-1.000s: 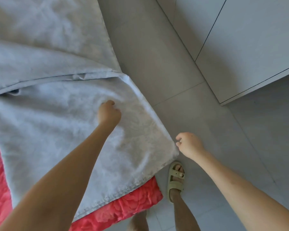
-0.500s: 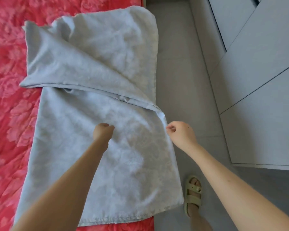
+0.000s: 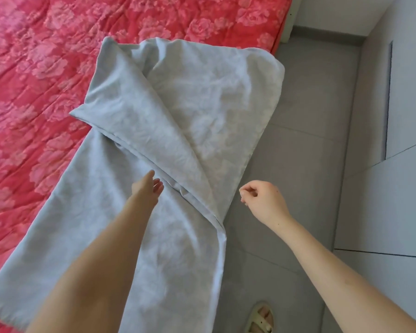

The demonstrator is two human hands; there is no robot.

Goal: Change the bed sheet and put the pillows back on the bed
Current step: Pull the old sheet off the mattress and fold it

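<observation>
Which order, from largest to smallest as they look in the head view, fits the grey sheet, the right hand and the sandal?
1. grey sheet, by far.
2. right hand.
3. sandal, partly cut off by the frame edge.
The hand is nearer the camera, so its rank over the sandal is unsure.

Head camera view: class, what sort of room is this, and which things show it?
Most likely a bedroom. A red floral bed cover fills the left, a pale grey sheet lies folded across its edge, and flat white cupboard doors, perhaps a wardrobe, stand across the tiled floor.
</observation>
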